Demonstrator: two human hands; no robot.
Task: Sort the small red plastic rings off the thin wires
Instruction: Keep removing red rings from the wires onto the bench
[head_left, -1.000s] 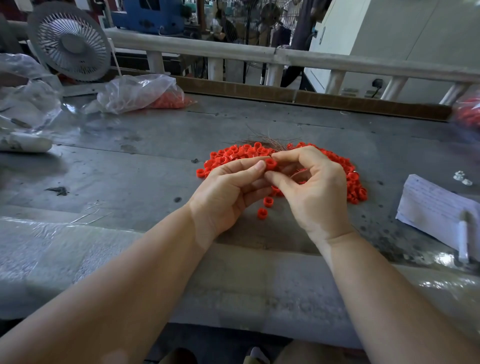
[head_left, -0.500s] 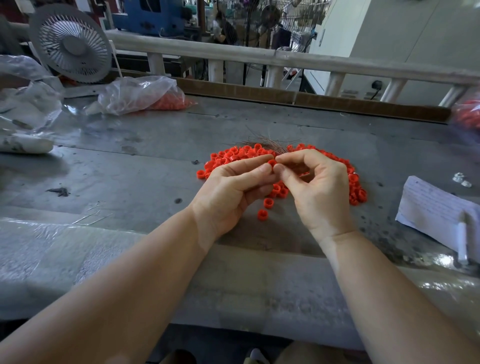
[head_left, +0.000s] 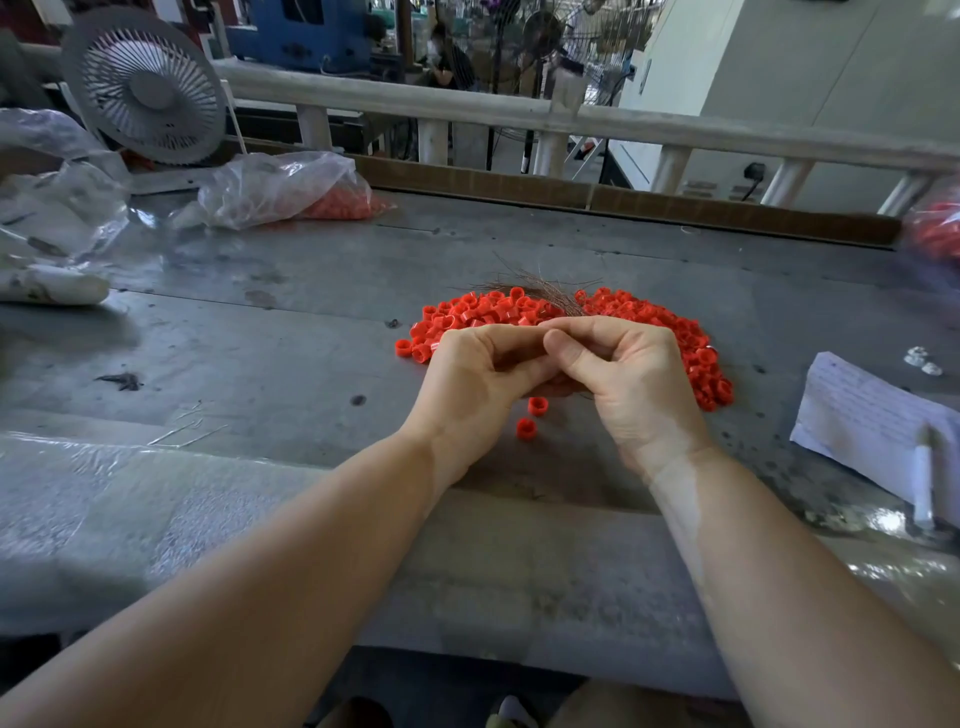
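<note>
A heap of small red plastic rings (head_left: 483, 314) lies mid-table on the grey metal table (head_left: 260, 338), curving round behind both hands. A bundle of thin wires (head_left: 545, 288) pokes out at the heap's far side. My left hand (head_left: 467, 379) and my right hand (head_left: 634, 384) meet just in front of the heap, fingers curled, fingertips pinched together at one spot. What they pinch is hidden by the fingers. Two loose rings (head_left: 538, 406) lie on the table below the hands.
A clear bag of red rings (head_left: 280, 189) and a white fan (head_left: 145, 88) stand at the back left. Crumpled plastic (head_left: 52, 208) fills the far left. A written sheet (head_left: 872, 415) with a pen (head_left: 923, 483) lies right. Another bag of rings (head_left: 935, 228) sits at the right edge.
The red ring seen pinched between my fingertips a second ago is now covered by them. Both hands have closed tighter together and barely shifted.
</note>
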